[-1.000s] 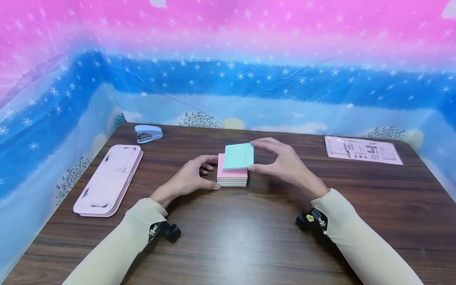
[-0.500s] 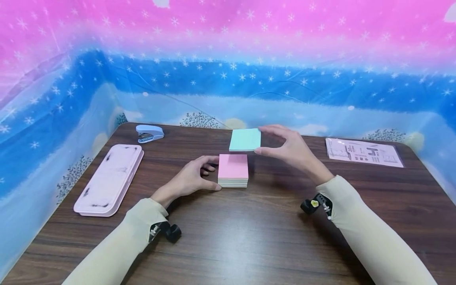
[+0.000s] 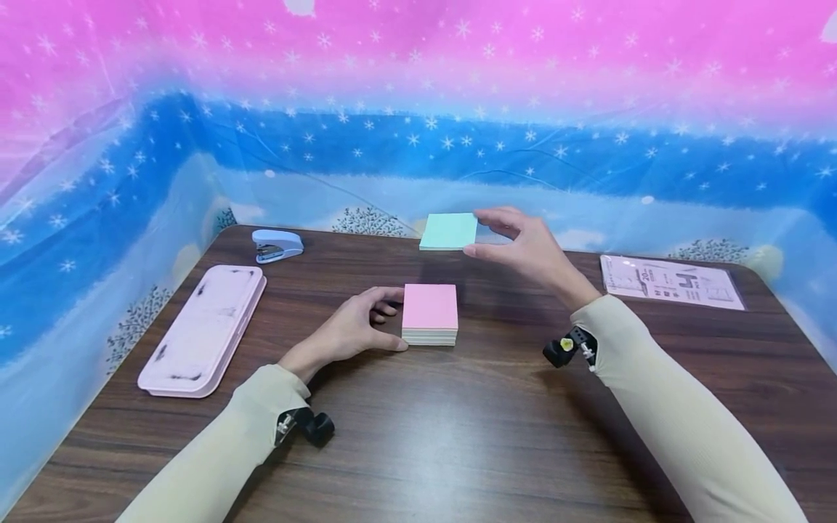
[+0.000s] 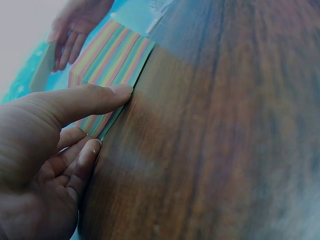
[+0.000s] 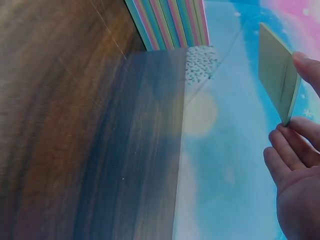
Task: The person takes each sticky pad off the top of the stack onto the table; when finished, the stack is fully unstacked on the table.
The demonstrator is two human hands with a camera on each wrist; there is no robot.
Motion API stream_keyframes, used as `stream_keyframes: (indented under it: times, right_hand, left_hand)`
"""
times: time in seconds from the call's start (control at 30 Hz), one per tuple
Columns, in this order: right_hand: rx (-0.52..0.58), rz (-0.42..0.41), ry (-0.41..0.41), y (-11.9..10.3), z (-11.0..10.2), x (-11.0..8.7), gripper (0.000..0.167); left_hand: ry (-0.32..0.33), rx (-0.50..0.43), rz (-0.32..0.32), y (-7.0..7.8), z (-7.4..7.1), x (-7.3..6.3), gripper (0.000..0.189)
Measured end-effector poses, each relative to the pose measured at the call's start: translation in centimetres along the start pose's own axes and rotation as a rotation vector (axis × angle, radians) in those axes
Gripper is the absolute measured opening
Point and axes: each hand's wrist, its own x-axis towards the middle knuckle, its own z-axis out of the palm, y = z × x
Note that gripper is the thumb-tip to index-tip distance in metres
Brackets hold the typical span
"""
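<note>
A stack of sticky-note pads (image 3: 429, 309), pink on top with sides striped in several colours, sits mid-table. My left hand (image 3: 346, 325) holds its left side, thumb at the near corner and index finger at the far one. The left wrist view shows the thumb (image 4: 100, 97) against the striped side and other fingers curled below. My right hand (image 3: 523, 247) pinches a thin mint-green sticky-note pad (image 3: 448, 232) by its right edge, between thumb and fingers. This pad is in the air above and behind the stack. In the right wrist view the green pad (image 5: 277, 70) stands apart from the stack (image 5: 172, 22).
A pale pink pencil case (image 3: 203, 330) lies at the left of the brown table (image 3: 405, 436). A light blue stapler (image 3: 277, 246) stands behind it. Toward the back right lies a flat pink printed packet (image 3: 672, 282). A snowflake-patterned cloth (image 3: 392, 145) hangs around the table.
My right hand has lifted the green pad off the pink-topped stack, carrying it up and away toward the back. The left hand has stayed at the stack.
</note>
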Motion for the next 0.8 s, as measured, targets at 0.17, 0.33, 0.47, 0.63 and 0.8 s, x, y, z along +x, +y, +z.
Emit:
stream_keyframes:
  times: [0.17,0.33,0.47,0.63,0.8]
  right_hand:
    - [-0.012,0.024,0.006,0.2,0.2,1.4,0.08]
    - [-0.035,0.016,-0.007,0.4,0.8,2.8,0.08]
    - [-0.032,0.013,-0.027,0.8,1.6,3.8,0.079]
    - [-0.042,0.011,-0.045,1.4,2.5,4.8,0.079]
    - [-0.05,0.004,-0.055,2.0,3.5,5.5,0.077]
  left_hand:
    - [0.0,0.009,-0.005,0.0,0.0,0.0,0.082]
    - [0.003,0.007,-0.004,0.0,0.0,-0.1,0.083]
    - [0.002,0.002,-0.005,-0.1,0.0,-0.1,0.083]
    - [-0.001,-0.003,-0.001,-0.1,0.0,-0.1,0.083]
    - [0.0,0.002,0.004,-0.1,-0.1,-0.1,0.082]
